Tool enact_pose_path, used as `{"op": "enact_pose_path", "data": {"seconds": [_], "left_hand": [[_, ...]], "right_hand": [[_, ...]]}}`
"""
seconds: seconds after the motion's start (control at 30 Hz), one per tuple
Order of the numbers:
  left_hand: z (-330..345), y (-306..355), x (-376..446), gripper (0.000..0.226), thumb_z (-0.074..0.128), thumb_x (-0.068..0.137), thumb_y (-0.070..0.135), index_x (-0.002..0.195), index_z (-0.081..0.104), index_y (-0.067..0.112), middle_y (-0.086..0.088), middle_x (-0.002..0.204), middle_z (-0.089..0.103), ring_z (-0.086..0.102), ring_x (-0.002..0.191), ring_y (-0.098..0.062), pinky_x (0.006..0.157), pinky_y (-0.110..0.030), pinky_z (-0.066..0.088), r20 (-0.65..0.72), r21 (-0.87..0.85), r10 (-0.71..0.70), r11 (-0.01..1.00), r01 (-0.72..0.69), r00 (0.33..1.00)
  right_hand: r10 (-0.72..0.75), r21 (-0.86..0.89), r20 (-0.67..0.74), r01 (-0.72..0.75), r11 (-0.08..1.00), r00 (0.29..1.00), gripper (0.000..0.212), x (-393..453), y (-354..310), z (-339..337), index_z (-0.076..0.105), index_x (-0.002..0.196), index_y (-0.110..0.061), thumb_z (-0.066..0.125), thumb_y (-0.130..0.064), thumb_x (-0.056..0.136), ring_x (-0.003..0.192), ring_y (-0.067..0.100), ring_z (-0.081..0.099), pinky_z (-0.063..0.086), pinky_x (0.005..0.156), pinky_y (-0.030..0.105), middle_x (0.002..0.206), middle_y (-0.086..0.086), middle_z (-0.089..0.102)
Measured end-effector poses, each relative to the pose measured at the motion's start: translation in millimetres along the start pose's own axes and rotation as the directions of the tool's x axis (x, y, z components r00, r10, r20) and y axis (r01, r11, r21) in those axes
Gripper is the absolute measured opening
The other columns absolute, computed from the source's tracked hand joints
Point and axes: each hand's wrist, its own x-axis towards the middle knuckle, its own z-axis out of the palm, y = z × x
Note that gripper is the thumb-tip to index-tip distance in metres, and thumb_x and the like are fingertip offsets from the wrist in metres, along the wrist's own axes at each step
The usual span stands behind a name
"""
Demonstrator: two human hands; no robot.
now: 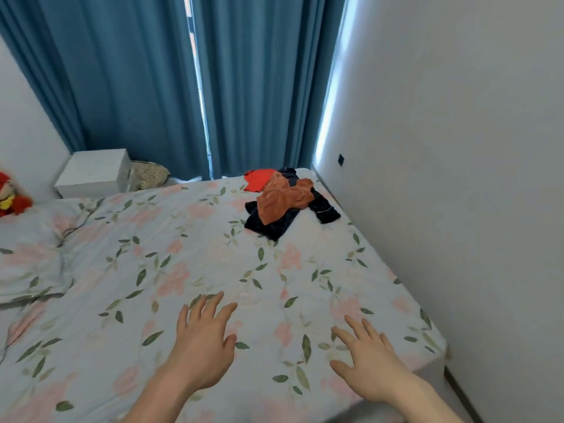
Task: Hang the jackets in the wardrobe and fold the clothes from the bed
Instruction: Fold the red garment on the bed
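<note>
- Two bare hands reach out over the near part of the bed (pixel 128 270); I see the left hand (pixel 203 346) and the right hand (pixel 370 358) palm-down, well apart from each other, fingers straight and spread, holding nothing.
- I cannot tell whether the fingertips touch the floral sheet or hover just above it.
- The pile of clothes (pixel 285 201) lies at the far right corner of the bed, near the wall: a rust-orange garment (pixel 283 199) on top of a dark navy garment (pixel 268 225), with a bright red piece (pixel 258 179) at the far edge.
- A floral pillow (pixel 27 239) sits at the left, a red plush toy (pixel 12 195) beyond it.
- A white nightstand (pixel 91 172) stands far left, before the blue curtains (pixel 137 80).
</note>
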Motion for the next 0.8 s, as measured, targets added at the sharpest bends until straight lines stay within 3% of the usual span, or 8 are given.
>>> {"op": "enact_pose_path", "data": {"seconds": [0.33,0.57,0.8], "left_hand": [[57,193,35,0.059,0.041,0.105,0.043,0.160,0.019,0.039,0.008,0.171,-0.001,-0.010,0.158,-0.024,0.127,-0.049,-0.008,0.037,0.038,0.207,0.977,-0.208,0.978],[107,333,43,0.059,0.038,0.104,0.053,0.159,0.020,0.042,0.010,0.171,-0.003,-0.011,0.158,-0.021,0.126,-0.047,-0.010,0.058,0.044,0.214,0.975,-0.217,0.975],[138,421,69,0.058,0.038,0.105,0.052,0.159,0.020,0.042,0.009,0.171,-0.004,-0.010,0.158,-0.023,0.127,-0.048,-0.008,0.108,0.128,0.223,0.963,-0.236,0.969]], "right_hand": [[0.122,0.090,-0.088,-0.114,0.989,0.989,0.069,-42,186,-8,0.012,0.163,-0.037,0.039,-0.058,0.103,0.159,0.028,-0.013,0.001,0.128,0.053,0.172,-0.006,-0.011],[0.163,0.103,-0.110,-0.152,0.983,0.980,0.069,-72,339,-27,0.016,0.162,-0.039,0.042,-0.057,0.101,0.159,0.029,-0.006,0.004,0.128,0.051,0.173,-0.006,-0.006],[0.217,0.126,-0.117,-0.203,0.971,0.969,0.072,-74,452,-54,0.016,0.162,-0.038,0.044,-0.059,0.100,0.159,0.031,-0.007,0.003,0.127,0.054,0.174,-0.002,-0.004]]}}
